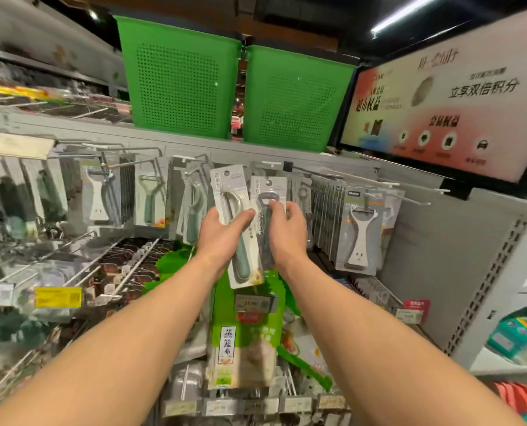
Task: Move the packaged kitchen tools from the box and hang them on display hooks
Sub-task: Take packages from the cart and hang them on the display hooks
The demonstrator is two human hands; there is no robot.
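both forearms reach up from the bottom edge. the left hand [222, 238] grips a peeler pack [231, 192], thumb laid across its front. the pack is a white card with a round hang hole, a clear blister, a steel blade loop and a grey-green handle. it is held upright, slightly tilted, in front of the hook row, its hole clear of any hook. just right of it, the right hand [287, 235] curls its fingers over a second pack [264, 222], white-topped with a dark tool i cannot identify. whether this one hangs on a hook [270, 163] cannot be told. the hands hide both packs' middles. behind them, hung packs [360, 235] fill the row, blurred at left. above, two green baskets [179, 78] stand on the shelf [194, 142]
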